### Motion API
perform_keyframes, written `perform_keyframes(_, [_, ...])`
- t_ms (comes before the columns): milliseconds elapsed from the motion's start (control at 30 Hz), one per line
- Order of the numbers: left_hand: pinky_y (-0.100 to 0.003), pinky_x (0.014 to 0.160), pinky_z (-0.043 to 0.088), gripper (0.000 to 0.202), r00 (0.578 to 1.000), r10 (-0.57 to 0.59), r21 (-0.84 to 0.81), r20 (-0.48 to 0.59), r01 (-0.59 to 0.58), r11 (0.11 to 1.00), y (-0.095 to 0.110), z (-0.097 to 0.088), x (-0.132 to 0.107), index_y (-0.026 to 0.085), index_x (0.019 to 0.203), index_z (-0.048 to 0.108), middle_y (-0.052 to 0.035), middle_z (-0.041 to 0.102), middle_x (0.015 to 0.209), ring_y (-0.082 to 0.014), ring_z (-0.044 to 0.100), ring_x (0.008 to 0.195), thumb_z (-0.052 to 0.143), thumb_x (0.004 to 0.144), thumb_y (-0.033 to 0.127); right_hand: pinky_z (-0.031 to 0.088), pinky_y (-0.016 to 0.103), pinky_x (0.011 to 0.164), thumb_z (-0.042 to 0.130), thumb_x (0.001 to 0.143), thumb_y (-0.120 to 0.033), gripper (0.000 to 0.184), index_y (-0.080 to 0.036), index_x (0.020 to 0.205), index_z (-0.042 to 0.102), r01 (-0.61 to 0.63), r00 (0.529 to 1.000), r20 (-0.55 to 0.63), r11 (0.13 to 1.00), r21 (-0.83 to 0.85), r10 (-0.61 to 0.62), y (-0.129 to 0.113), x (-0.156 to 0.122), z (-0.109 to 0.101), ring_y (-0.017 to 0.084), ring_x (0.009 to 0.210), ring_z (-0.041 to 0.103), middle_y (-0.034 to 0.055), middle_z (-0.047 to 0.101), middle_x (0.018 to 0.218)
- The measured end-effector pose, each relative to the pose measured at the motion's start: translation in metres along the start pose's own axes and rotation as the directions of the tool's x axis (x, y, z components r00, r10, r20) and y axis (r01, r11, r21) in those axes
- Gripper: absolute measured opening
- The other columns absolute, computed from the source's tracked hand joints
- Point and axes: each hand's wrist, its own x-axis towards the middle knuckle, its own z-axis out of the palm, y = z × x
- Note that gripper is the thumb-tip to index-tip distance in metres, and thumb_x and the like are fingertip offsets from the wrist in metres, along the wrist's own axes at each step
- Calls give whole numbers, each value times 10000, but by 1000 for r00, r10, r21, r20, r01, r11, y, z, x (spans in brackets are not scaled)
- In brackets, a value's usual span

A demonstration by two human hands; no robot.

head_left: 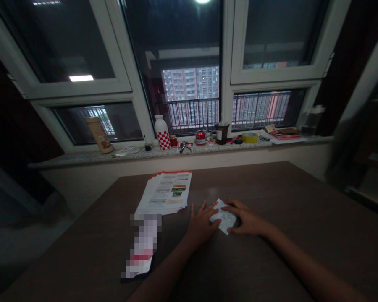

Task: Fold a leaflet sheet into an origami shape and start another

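A small white printed piece of paper (223, 219), with a red mark near its upper left, lies at an angle on the brown table. My left hand (201, 223) rests at its left side with fingers spread, the thumb and a fingertip reaching the paper's edge. From the right, my right hand (247, 219) arches over the opposite edge. Its thumb is near the lower corner and its fingers touch the top, all held apart. Both hands cover parts of the paper's borders.
A stack of printed sheets (165, 193) lies left of the hands. Nearer me is a pixelated, phone-like item (143, 247). Along the windowsill (132, 157) stand a checkered bottle (163, 134), a tan tumbler (99, 135), a dark cup (221, 134) and yellow tape (250, 137).
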Motion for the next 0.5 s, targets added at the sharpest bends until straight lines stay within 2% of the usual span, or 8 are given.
perform_keyframes(200, [-668,1112,-22,390,1000,-7,-8,-1,7,1000,1,0,0,361,1270,518,45,415,1469,-269,232,1417,494,902,486,286,466,1098,738,673,-573,763,-302,1346,501,-10,999,-31,999,49,11,1,-2,0,316,1318,355,93,389,1428])
perform_keyframes(367, [-661,1112,-27,393,1000,-15,-14,3,15,1000,2,-1,0,364,1270,521,41,424,1464,-268,233,1416,488,901,497,350,440,1066,570,856,-526,394,-280,1151,664,-11,991,-127,982,188,35,6,2,3,265,1244,452,83,498,1310])
perform_keyframes(500, [-649,1118,-23,396,1000,0,3,8,0,1000,1,-2,0,346,1271,525,26,432,1461,-265,241,1413,480,906,494,387,431,1034,545,882,-500,317,-274,997,735,11,987,-159,978,206,23,7,5,4,253,1185,498,76,554,1229])
